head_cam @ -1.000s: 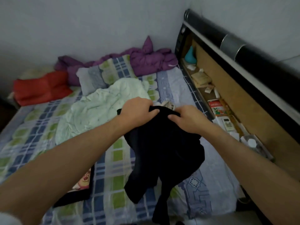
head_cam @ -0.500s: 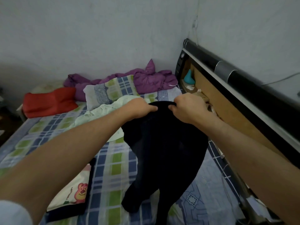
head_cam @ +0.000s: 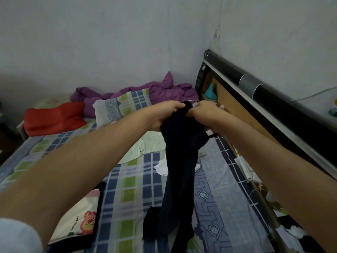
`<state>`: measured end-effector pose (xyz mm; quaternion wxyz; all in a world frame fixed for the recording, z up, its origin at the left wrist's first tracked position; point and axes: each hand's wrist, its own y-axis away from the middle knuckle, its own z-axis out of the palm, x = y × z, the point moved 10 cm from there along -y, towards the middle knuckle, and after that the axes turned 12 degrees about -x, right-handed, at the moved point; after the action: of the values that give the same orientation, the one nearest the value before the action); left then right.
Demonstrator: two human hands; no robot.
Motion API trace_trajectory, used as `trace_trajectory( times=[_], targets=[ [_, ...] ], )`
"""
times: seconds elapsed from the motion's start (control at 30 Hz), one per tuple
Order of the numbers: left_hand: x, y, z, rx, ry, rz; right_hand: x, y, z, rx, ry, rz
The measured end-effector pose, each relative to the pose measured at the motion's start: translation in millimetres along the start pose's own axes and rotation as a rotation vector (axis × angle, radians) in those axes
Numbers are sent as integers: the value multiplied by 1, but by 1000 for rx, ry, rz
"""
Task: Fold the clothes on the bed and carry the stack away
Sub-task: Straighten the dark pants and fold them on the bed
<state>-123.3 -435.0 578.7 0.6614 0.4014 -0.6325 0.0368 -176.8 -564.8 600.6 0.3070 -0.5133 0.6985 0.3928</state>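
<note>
**A:** So what's being held right now? The black garment [head_cam: 179, 161] is pinched at its top edge by both hands, left hand [head_cam: 162, 115] and right hand [head_cam: 201, 114], fingers curled into the cloth, knuckles nearly touching.

**B:** Yep, and that's been changed from a second ago. Back then the hands were set further apart and the garment was spread wide, lying low over the mattress. Now it's been lifted clear and the grips have been drawn together, so the cloth is bunched into one long narrow hang. Only the bottom end looks to be touching the plaid bed sheet [head_cam: 131, 189], near the bed's front edge.

**A:** What does that say about the fold?

**B:** Probably that it's being shaken out or gathered before being laid flat, so folding of this piece has barely been started. No stack can be seen yet.

**A:** Plenty left around it too. A pale green garment [head_cam: 145, 145] is lying just behind toward the middle, something small and white [head_cam: 161, 168] beside the hanging cloth, a cartoon-print piece [head_cam: 80, 220] at the front left corner, and a purple heap [head_cam: 164, 92] is piled at the far edge by the headboard [head_cam: 255, 84].
</note>
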Motion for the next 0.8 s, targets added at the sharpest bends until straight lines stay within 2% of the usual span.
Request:
trace_trajectory(
  times=[0.07,0.17,0.3,0.4,0.5,0.6,0.8],
  targets=[
    [-4,-2,5,-30,-75,5,10,-2,4,-12,-182,17],
    [-5,-3,14,-72,-173,29,16,-3,10,-56,-302,-12],
    [-6,-3,23,-107,-369,-19,19,0,31,-186,-714,-2],
    [-7,-7,31,-134,-582,-78,17,-1,47,-251,-789,14],
    [-8,-8,22,-53,-801,-171,31,-4,58,-307,-743,96],
    [-8,-8,6,1,-677,-181,50,-11,60,-340,-793,97],
    [10,-9,-14,80,-67,-36,148,-14,69,-55,-1023,126]
  ],
)
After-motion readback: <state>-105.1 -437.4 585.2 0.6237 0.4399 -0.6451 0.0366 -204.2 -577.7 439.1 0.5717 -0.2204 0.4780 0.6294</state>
